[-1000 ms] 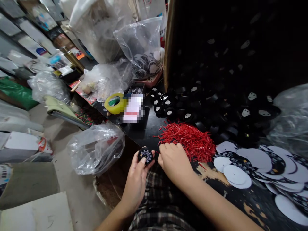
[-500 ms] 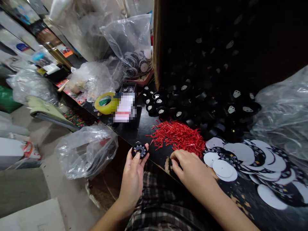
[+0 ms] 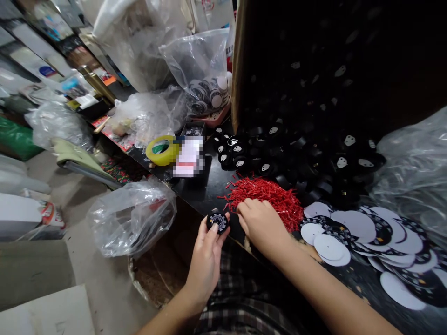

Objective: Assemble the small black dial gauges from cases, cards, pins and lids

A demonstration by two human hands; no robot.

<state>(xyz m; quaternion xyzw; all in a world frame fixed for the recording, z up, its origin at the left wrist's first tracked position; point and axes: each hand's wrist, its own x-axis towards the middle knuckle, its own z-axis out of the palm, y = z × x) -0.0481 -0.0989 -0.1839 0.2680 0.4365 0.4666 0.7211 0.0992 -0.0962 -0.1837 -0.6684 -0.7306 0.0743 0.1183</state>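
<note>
One round black dial (image 3: 220, 219) clamped in left fingers (image 3: 210, 236), right fingers (image 3: 243, 213) curled, grip unclear, spiky red heap (image 3: 267, 190)

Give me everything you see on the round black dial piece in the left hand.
The black dial piece is small and round, with white markings ringing its face and a small yellowish mark on the left side. It looks like plastic, with a thick dark rim. It is held up near the table edge, face towards the camera. The left hand grips it, thumb on the face, fingers around its edge. Finer print is too small to read.
</note>
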